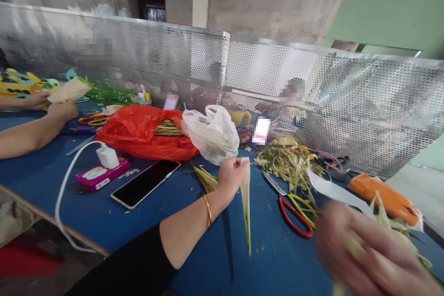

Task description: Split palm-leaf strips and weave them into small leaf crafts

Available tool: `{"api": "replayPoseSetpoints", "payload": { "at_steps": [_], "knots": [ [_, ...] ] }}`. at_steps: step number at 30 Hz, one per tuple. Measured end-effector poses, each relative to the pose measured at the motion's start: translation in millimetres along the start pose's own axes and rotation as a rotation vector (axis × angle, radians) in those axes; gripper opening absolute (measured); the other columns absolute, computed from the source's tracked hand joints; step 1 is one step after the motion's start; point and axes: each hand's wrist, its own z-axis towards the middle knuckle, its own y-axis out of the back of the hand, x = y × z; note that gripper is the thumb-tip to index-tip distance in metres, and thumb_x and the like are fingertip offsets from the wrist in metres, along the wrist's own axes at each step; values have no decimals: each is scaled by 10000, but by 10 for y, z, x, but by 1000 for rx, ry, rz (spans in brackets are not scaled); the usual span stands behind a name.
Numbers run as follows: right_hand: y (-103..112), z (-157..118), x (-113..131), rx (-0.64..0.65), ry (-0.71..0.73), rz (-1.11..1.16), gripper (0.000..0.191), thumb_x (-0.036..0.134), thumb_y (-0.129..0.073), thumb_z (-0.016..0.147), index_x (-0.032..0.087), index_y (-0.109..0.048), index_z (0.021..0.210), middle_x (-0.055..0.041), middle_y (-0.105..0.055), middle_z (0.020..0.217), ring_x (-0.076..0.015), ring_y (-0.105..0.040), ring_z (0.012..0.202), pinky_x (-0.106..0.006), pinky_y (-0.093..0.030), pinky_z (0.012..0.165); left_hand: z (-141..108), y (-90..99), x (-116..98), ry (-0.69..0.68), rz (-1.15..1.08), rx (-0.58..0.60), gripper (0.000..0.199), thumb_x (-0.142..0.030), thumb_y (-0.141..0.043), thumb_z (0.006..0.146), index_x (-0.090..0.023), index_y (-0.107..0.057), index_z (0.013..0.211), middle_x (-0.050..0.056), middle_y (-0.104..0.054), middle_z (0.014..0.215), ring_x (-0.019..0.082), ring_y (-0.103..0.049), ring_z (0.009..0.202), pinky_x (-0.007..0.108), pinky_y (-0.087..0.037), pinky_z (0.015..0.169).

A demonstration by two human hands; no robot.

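My left hand (231, 178), with a gold bangle at the wrist, pinches the wide top end of a pale corn husk strip (245, 208). The strip hangs down over the blue table, tapering to a thin yellow-green tip. At the lower right, my right hand (367, 252) is blurred by motion. Its fingers are closed around a pale piece of husk (354, 245), only partly visible. Between the hands lie scissors (294, 215) with red and yellow handles, blades partly open. Behind them is a heap of husk scraps (291, 159).
A red plastic bag (138, 136) and a white bag (213, 134) hold husks. A phone (147, 184) and a purple box with a charger (102, 173) lie left. An orange packet (385, 199) lies right. A perforated metal screen (270, 64) stands behind. A co-worker's hands (62, 111) hold a pale sheet.
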Motion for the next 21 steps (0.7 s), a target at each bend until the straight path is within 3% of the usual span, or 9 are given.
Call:
{"api": "replayPoseSetpoints", "payload": {
  "at_steps": [3, 4, 7, 14, 21],
  "knots": [
    [-210, 473, -96, -141, -157, -99, 244, 430, -669, 806, 199, -647, 882, 24, -527, 601, -121, -462, 521, -240, -387, 471, -262, -110, -93, 21, -144, 199, 264, -417, -609, 739, -170, -588, 648, -36, -545, 545, 102, -460, 498, 211, -332, 485],
    [-274, 591, -149, -219, -161, -119, 260, 436, -695, 761, 190, -637, 820, 23, -528, 608, -126, -466, 547, -242, -387, 493, -343, -132, -119, 61, -231, 273, 283, -439, -633, 725, -173, -573, 651, -40, -539, 541, 97, -451, 484, 209, -332, 471],
    [-413, 755, -318, -221, -187, -56, 291, 444, -696, 723, 174, -638, 814, 2, -587, 687, -150, -513, 633, -250, -409, 556, -506, -149, -173, 135, -344, 411, 344, -482, -699, 672, -172, -557, 627, -46, -519, 526, 91, -433, 475, 203, -329, 443],
    [-477, 674, -466, -137, -171, -113, 171, 323, -610, 782, 183, -618, 685, 20, -576, 628, -144, -498, 624, -252, -394, 599, -547, -113, -224, 215, -327, 517, 328, -461, -728, 638, -143, -650, 647, -14, -554, 566, 104, -468, 536, 202, -361, 472],
    [-407, 685, -482, -96, -182, -203, 168, 306, -578, 806, 182, -620, 702, 10, -586, 634, -148, -493, 627, -263, -392, 612, -515, -97, -262, 109, -269, 503, 226, -368, -635, 721, -150, -694, 703, 12, -609, 594, 127, -525, 567, 223, -412, 524]
  ]
}}
